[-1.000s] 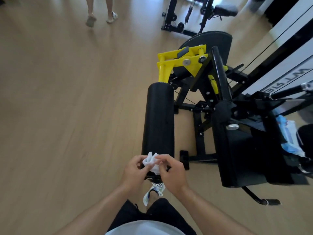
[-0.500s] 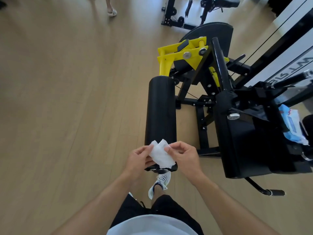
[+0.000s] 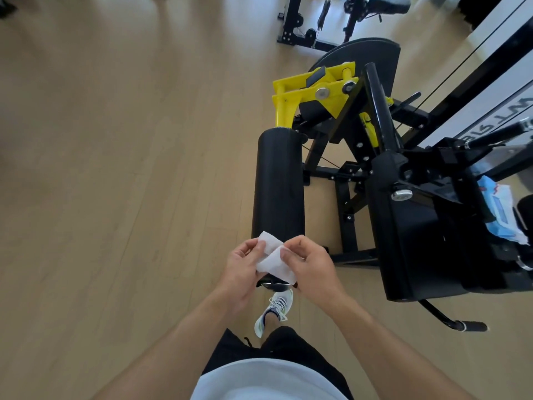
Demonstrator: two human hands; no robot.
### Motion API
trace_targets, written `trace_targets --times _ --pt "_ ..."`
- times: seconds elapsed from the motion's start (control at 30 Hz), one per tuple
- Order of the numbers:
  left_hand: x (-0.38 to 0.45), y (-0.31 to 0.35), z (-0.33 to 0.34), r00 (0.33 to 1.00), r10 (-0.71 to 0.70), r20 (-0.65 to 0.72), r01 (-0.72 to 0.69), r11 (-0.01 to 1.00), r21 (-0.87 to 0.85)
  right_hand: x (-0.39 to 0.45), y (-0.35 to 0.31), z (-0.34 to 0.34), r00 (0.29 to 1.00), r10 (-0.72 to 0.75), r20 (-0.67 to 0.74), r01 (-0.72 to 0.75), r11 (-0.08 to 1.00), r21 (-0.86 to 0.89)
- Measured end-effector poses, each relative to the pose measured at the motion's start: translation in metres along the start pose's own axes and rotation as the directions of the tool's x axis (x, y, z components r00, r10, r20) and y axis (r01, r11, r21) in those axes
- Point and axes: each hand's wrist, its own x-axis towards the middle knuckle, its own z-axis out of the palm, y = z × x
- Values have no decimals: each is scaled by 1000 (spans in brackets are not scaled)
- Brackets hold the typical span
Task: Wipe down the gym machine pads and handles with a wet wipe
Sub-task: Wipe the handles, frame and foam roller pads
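A white wet wipe (image 3: 272,259) is spread between both my hands, just over the near end of a black cylindrical roller pad (image 3: 278,186). My left hand (image 3: 240,265) pinches the wipe's left edge and my right hand (image 3: 310,268) pinches its right edge. The roller pad runs away from me toward a yellow bracket (image 3: 313,92). To the right sits the machine's black seat pad (image 3: 418,243). A black handle (image 3: 468,326) sticks out low at the right.
A blue and white wipe packet (image 3: 497,210) lies on the machine at the right. Black frame bars (image 3: 344,217) cross the floor between roller and seat. Another black machine (image 3: 317,23) stands at the top. Light wood floor (image 3: 115,168) spreads to the left. My shoe (image 3: 274,311) is below my hands.
The wipe was bunched between my fingers and is now unfolded and stretched wider between both hands. The person walking at the top has left the view.
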Motion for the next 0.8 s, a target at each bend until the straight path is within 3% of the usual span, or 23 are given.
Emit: trace_targets --times 0.17,0.3,0.43,0.57,0.7,0.8 --pt "-8 -1 2 994 29 110 -29 1000 -5 6 -1 0 988 120 -100 -108 987 123" --pt "-10 -7 0 980 92 175 -122 977 175 8 2 2 975 174 -140 -155 979 136" --pt "-8 -3 -1 996 34 83 -42 995 87 8 4 1 969 220 -110 -226 973 -44" --pt "-4 4 -4 998 -21 53 22 1000 -15 9 9 -3 960 279 20 -280 960 32" --pt "9 7 -12 996 -23 -88 23 1000 -4 21 8 -13 961 273 -44 -270 961 57" --pt "20 8 -17 987 20 -157 -14 999 40 38 2 -25 973 111 -205 -127 989 -71"
